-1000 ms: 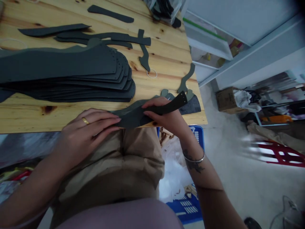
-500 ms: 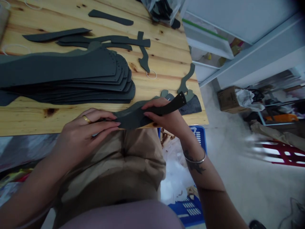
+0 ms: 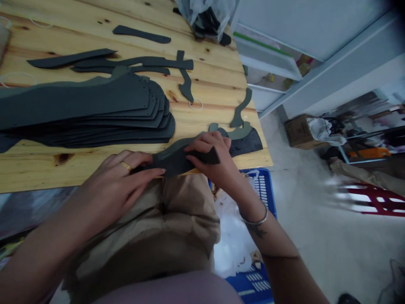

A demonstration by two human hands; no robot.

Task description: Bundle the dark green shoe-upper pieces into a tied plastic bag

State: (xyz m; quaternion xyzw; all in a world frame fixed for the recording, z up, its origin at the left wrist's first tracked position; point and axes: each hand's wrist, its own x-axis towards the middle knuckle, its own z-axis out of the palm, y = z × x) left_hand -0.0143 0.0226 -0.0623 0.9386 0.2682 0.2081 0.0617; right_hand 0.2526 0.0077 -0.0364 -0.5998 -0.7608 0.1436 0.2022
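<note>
At the table's front edge my left hand point(image 3: 128, 175), with a ring on one finger, is closed on the left end of a dark grey flat cut-out piece point(image 3: 172, 163). My right hand point(image 3: 215, 154) pinches the same piece farther right, where a strip of it curls up over the palm. The piece's far edge is wavy and shows a lighter grey-green side. Behind the left hand lies a thick stack of similar dark cut-outs point(image 3: 79, 105), with small holes near their rounded ends. Just beyond the right hand rest a dark piece point(image 3: 248, 141) and a narrow curved offcut point(image 3: 242, 107).
Several narrow dark strips point(image 3: 142, 33) lie farther back on the wooden table point(image 3: 215, 84), near a clear plastic bag point(image 3: 209, 21) of dark pieces. Below the table's right corner stands a blue basket point(image 3: 265, 188). A cardboard box point(image 3: 300, 131) is on the floor.
The strip end in my right hand has turned, so its holed tip no longer shows. The right hand has shifted slightly left and down. The whole view has moved a little.
</note>
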